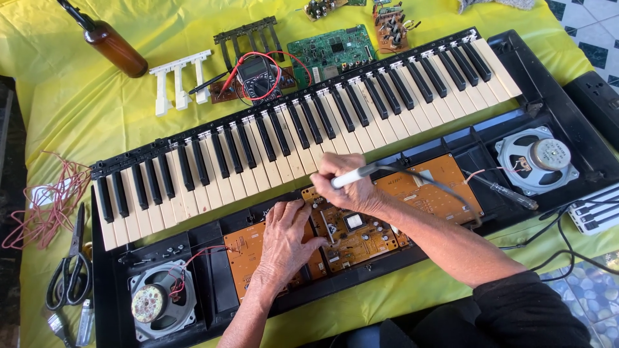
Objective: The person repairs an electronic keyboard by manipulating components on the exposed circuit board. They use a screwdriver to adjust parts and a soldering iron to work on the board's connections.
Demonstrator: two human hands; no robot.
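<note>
While gripping slim tool (351, 176), right hand (351, 183) hovers.

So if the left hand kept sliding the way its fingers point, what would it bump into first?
Probably the white keys of the opened keyboard: the left hand lies on the orange circuit board, fingers aimed up toward them. Depth is hard to judge.

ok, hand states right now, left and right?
Left hand: open, palm down, fingers resting on the orange circuit board, holding nothing.
Right hand: closed around a white-handled soldering iron, tip end down at the board.
</note>
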